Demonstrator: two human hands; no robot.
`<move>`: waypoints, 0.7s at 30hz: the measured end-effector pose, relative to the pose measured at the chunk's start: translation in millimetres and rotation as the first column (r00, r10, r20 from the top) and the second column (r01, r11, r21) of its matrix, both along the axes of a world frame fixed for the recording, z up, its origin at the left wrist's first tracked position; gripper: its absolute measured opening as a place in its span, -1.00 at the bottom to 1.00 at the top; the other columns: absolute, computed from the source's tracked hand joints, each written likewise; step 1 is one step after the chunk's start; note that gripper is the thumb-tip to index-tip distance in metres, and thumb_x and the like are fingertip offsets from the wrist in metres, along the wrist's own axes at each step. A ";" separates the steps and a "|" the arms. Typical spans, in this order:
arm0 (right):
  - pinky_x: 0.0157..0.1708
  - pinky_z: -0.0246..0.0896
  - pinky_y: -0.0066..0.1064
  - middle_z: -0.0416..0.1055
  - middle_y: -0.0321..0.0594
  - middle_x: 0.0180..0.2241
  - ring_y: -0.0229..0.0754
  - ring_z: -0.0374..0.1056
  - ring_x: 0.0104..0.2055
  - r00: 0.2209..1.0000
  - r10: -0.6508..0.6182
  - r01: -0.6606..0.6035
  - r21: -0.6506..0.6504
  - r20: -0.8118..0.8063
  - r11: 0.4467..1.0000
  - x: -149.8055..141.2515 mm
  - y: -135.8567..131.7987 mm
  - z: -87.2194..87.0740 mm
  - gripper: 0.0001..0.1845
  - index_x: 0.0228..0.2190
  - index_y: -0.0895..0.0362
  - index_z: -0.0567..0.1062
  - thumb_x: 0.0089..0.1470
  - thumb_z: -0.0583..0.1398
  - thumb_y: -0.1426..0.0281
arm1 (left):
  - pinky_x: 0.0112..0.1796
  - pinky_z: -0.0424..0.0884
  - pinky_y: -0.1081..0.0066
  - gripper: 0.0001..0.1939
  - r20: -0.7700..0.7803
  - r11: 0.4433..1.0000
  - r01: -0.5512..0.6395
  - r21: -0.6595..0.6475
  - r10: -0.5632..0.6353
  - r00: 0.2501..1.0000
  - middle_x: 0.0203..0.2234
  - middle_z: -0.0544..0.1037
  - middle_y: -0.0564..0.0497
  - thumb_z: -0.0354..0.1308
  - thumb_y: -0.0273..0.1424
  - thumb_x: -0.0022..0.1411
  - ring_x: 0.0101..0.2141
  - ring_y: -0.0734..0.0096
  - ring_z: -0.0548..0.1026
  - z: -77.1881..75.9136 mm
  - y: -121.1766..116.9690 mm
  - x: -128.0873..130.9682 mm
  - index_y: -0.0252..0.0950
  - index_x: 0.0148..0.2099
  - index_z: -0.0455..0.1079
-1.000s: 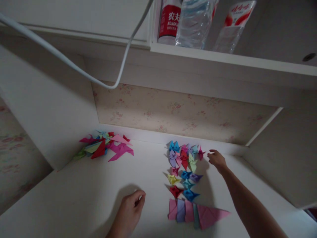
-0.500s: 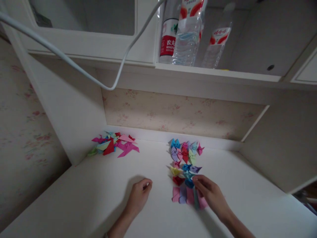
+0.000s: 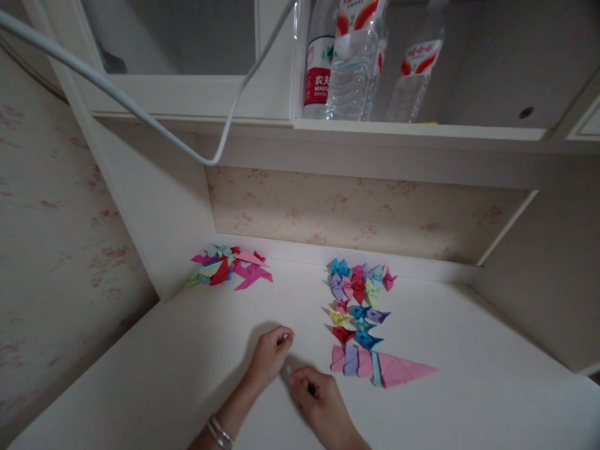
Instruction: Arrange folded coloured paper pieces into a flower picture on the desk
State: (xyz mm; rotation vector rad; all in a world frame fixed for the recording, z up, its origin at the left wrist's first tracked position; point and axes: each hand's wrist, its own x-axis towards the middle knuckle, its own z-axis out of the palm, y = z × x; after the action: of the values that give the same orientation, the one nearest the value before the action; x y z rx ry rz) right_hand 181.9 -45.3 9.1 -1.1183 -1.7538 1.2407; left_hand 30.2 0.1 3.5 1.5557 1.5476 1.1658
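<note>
My left hand [image 3: 269, 355] rests over the white desk with its fingers curled in and the thumb against them. Close by, my right hand [image 3: 319, 400] is pinched, its fingertips just below the left one's. A faint pale speck shows at the right fingertips; what either hand holds is hidden or too small to name. To the right lie small folded paper figures in several colours, among them a blue folded figure [image 3: 369, 339], a red one [image 3: 343, 335] and a yellow one [image 3: 338, 317]. Below them runs a row of folded paper pieces, ending in a long pink pointed piece [image 3: 403, 370].
A heap of folded paper figures [image 3: 229, 265] lies at the back left of the desk [image 3: 187, 375]. Water bottles [image 3: 354, 75] stand on the shelf above. A pale cable [image 3: 154, 122] hangs across the upper left. Side panels bound the desk.
My right hand has moved left from the blue folded figure to beside my left hand, uncovering the long pink piece. My left hand has hardly moved. The view has shifted slightly.
</note>
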 end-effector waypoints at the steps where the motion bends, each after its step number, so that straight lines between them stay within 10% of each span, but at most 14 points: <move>1: -0.60 -0.11 -0.50 0.20 -0.37 -0.64 -0.32 0.07 -0.58 1.000 0.002 -0.002 -0.004 0.000 1.000 3.3 -0.4 0.0 -0.72 -0.47 0.14 0.51 0.12 0.09 0.28 | -0.37 0.32 0.47 -0.73 0.004 1.000 0.005 -0.002 -0.005 1.000 -0.45 0.58 0.01 0.02 -0.28 0.17 -0.41 0.36 0.48 0.4 -0.2 0.4 -0.29 -0.30 0.51; 14: -0.61 -0.09 -0.49 0.24 -0.36 -0.64 -0.30 0.11 -0.59 1.000 0.005 -0.005 0.005 -0.026 1.000 9.2 2.2 0.9 -0.70 -0.46 0.14 0.52 0.12 0.10 0.22 | -0.28 0.39 0.47 -0.70 -0.096 0.999 -0.034 -0.008 0.033 0.995 -0.34 0.61 -0.04 -0.03 -0.32 0.19 -0.29 0.36 0.52 12.1 9.3 -2.8 -0.33 -0.27 0.49; 21: -0.64 -0.10 -0.50 0.20 -0.37 -0.67 -0.31 0.11 -0.61 1.000 0.014 -0.014 0.000 -0.013 1.000 8.6 3.5 -1.9 -0.68 -0.48 0.15 0.52 0.11 0.14 0.18 | -0.25 0.35 0.48 -0.72 -0.432 0.992 -0.128 0.022 0.125 0.893 -0.36 0.61 -0.03 -0.04 -0.35 0.20 -0.31 0.37 0.52 47.8 65.0 -68.6 -0.29 -0.27 0.50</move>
State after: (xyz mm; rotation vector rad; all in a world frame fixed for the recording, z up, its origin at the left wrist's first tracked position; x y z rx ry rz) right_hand 190.5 -41.8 7.2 -1.0970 -1.7550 1.2540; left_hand -38.5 65.1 51.3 1.8198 1.9612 0.9154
